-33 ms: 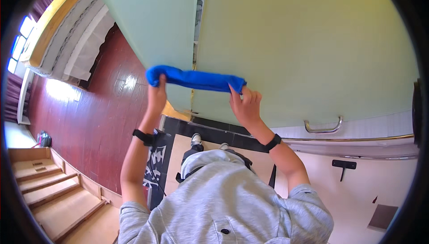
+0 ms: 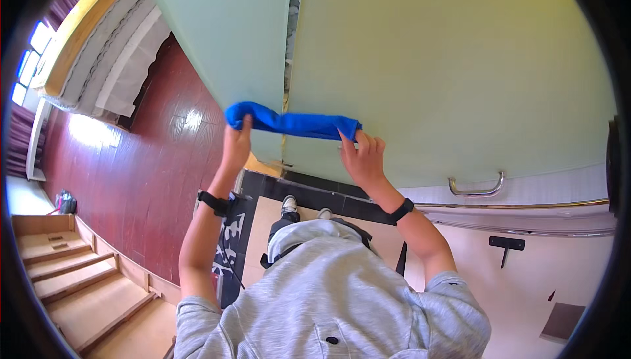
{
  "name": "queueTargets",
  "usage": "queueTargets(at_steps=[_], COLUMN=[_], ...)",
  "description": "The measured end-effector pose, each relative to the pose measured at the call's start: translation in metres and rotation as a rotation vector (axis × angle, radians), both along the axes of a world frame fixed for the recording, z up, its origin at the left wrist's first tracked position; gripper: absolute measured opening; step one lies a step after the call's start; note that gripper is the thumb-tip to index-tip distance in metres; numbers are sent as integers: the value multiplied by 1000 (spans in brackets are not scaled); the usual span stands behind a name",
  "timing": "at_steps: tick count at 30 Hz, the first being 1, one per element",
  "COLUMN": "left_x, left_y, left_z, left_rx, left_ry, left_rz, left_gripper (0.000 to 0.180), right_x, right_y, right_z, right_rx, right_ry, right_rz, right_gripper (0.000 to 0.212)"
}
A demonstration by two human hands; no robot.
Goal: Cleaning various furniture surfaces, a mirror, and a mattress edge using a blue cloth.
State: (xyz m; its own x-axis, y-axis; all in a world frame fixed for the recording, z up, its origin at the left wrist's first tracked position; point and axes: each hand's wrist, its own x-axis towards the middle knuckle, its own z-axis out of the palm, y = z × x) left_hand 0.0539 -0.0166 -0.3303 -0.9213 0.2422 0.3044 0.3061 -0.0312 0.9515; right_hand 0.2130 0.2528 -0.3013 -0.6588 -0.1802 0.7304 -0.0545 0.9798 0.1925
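Between my hands stretches a folded blue cloth [image 2: 309, 125], held in front of a pale green door panel [image 2: 447, 70]. My left hand [image 2: 236, 147] is closed on its left end, with the thumb lying up against the fabric and the other fingers hidden behind it. At the right end, my right hand [image 2: 363, 160] pinches the cloth's lower corner. The cloth dips a little near its left part and bunches there. Both wrists wear a black band.
A metal handle [image 2: 476, 185] sits low on the panel at right. Beside the panel runs a narrow gap [image 2: 288, 63]. At left are a dark red wooden floor [image 2: 131, 188], a mattress on a wooden frame [image 2: 85, 63] and a compartmented wooden frame [image 2: 85, 287].
My left hand has moved slightly right and down, toward my right hand. The cloth has slackened and bunches more at its left part. The right hand has barely shifted.
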Motion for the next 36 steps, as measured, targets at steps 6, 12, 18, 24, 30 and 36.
queueTargets(at_steps=[6, 12, 18, 24, 30, 36], left_x=[31, 25, -2, -6, -19, -14], left_y=[32, 45, 33, 12, -16, 19], left_z=[54, 194, 144, -20, -224, -362], left_rx=[-153, 7, -34, -22, -70, -80], left_ry=[38, 392, 427, 54, -123, -526], left_rz=[-4, 228, 367, 371, 414, 384], left_gripper=[20, 19, 15, 10, 18, 31], right_x=[32, 17, 7, 7, -3, -25], right_y=[38, 30, 3, -32, -87, -83], right_z=[4, 138, 105, -36, -193, -395], right_rx=[73, -171, -329, -560, -785, -1500], right_ry=[-93, 283, -78, -440, -713, -925], right_rz=[-11, 0, 166, 236, 173, 145], right_gripper=[43, 52, 56, 70, 85, 88])
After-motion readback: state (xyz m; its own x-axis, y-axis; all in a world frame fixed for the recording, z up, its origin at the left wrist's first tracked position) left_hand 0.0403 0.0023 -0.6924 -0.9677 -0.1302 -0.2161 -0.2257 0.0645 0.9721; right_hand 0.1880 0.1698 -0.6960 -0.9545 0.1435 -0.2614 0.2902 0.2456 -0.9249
